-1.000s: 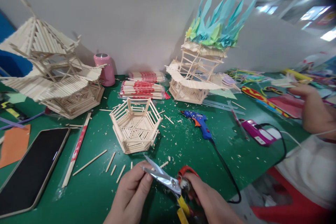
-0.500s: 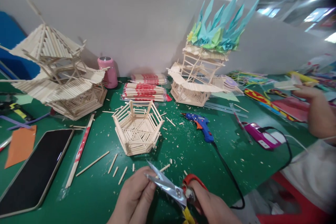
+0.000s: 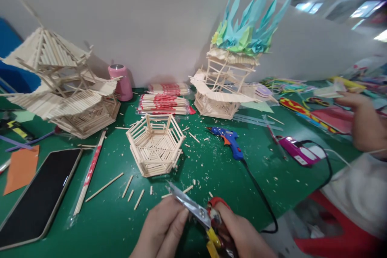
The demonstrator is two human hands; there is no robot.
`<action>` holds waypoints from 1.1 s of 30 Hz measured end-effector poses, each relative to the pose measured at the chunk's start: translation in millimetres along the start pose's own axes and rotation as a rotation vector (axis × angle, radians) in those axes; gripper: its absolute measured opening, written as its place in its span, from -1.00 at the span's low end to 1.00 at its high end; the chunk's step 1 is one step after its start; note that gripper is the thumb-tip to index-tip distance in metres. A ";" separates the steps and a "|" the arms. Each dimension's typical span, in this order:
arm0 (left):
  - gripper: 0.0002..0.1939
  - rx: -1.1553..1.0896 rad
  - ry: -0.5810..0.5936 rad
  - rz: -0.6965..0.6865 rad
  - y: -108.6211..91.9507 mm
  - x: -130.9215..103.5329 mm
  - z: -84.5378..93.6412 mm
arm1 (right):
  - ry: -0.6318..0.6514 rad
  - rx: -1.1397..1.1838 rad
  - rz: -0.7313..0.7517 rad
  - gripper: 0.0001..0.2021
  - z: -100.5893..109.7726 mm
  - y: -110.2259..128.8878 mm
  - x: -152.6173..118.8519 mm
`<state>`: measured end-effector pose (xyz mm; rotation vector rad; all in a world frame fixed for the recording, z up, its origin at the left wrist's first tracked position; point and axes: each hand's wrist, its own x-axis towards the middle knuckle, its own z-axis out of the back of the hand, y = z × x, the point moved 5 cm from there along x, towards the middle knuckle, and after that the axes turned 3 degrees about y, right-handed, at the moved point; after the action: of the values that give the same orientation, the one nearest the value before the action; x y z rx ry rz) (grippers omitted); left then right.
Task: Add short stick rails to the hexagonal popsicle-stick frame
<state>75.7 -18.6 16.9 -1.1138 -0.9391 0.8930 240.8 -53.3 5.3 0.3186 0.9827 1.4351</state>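
The scissors (image 3: 193, 209) have closed beside the left hand (image 3: 161, 223), its fingers pinched together, contents unclear, the right hand (image 3: 238, 225) clamped round their handles, seemingly snipping; another cut calls for reopening.

From this end I read the scissor blades (image 3: 190, 204) as polished metal, the basket (image 3: 155, 148) as matt bare wood, the glue gun (image 3: 231, 140) as smooth plastic, the phone screen (image 3: 42, 193) as glossy black, the orange sheet (image 3: 21, 169) as dull paper.
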 end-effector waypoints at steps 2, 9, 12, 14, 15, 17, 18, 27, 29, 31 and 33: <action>-0.80 -0.057 -0.010 0.065 3.5 3.1 4.8 | -0.036 0.008 0.026 -0.71 5.5 9.0 1.1; -0.72 -0.312 -0.072 0.345 29.8 1.1 13.5 | -0.016 0.031 -0.017 -0.51 15.7 15.7 4.0; -0.71 -0.353 -0.041 0.350 32.5 0.7 11.1 | -0.030 -0.076 0.011 -0.52 17.2 14.8 5.1; -0.72 -0.356 -0.010 0.330 30.8 1.4 10.1 | -0.048 -0.153 0.039 -0.52 18.4 15.5 5.4; -0.72 -0.350 -0.002 0.318 29.3 1.8 10.2 | -0.053 -0.172 0.046 -0.51 18.8 15.8 5.2; -0.74 -0.321 0.000 0.300 26.1 2.3 11.5 | -0.051 -0.188 0.055 -0.49 19.0 16.6 4.5; -0.74 -0.302 0.000 0.292 24.6 2.4 12.2 | -0.047 -0.193 0.060 -0.48 18.8 17.0 3.8; -0.77 -0.163 0.002 0.176 20.6 4.6 16.9 | -0.027 -0.216 0.135 -0.45 17.0 19.5 -1.7; -0.76 -0.144 0.003 0.170 21.1 4.3 17.2 | -0.016 -0.200 0.152 -0.47 16.0 22.5 -1.0; -0.76 -0.127 -0.010 0.170 21.1 3.8 17.9 | -0.006 -0.194 0.148 -0.48 15.0 24.3 0.0; -0.76 -0.119 -0.023 0.164 20.0 3.8 18.5 | 0.007 -0.194 0.127 -0.48 14.1 24.2 0.8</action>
<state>57.6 -5.0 1.2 -1.2996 -0.9391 0.9949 234.5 -43.3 30.7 0.2363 0.8329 1.6352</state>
